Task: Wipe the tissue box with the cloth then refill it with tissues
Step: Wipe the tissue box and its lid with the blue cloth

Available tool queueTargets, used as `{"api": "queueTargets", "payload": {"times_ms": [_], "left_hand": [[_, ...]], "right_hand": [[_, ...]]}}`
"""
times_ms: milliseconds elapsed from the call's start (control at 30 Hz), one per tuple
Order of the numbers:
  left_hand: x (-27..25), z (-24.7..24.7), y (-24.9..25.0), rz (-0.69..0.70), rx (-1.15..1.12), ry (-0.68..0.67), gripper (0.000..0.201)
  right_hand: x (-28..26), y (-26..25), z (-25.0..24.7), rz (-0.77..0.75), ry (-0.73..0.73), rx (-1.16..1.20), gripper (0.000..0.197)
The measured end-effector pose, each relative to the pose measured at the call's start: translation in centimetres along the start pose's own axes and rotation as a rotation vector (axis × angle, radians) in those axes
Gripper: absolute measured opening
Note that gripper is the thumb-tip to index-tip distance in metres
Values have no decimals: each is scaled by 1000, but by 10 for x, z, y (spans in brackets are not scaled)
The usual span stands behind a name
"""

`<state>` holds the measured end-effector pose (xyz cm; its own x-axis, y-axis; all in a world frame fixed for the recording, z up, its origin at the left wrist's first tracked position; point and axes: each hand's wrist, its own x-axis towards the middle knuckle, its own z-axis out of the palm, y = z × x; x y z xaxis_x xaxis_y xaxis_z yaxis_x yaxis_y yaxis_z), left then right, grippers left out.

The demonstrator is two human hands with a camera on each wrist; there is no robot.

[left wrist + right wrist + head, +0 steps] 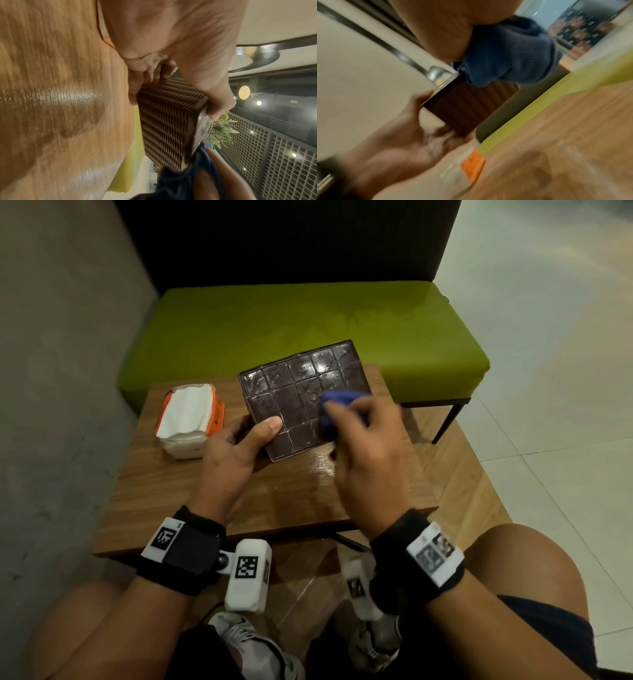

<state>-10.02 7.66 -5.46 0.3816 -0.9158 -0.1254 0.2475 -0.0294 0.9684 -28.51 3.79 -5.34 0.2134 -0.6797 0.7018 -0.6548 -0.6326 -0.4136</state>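
Observation:
The dark brown tissue box [294, 397] is held tilted above the wooden table [294, 491], its glossy gridded face toward me. My left hand [239, 443] grips its near left corner, thumb on the face, fingers underneath. The box's ribbed side [164, 128] shows in the left wrist view and again, blurred, as the ribbed side [471, 102] in the right wrist view. My right hand [363, 433] holds a bunched blue cloth [337, 409] pressed on the box's right part; the cloth [508, 54] fills the right wrist view. A tissue pack [190, 419], white with orange wrap, lies left of the box.
A green cushioned bench [308, 326] stands right behind the table. A grey wall [58, 371] runs along the left, and pale floor tiles [548, 371] lie to the right. My knees and shoes are below the table's near edge.

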Motion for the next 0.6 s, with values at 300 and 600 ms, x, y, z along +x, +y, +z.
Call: {"api": "queueTargets", "payload": {"times_ms": [300,600], "left_hand": [[0,-8,-8,31,14,-15,80],[2,-16,-17,41,118,-115,85]], "right_hand": [[13,27,-3,261,103,249,29],[16,16,-2,385,146,440,28]]}}
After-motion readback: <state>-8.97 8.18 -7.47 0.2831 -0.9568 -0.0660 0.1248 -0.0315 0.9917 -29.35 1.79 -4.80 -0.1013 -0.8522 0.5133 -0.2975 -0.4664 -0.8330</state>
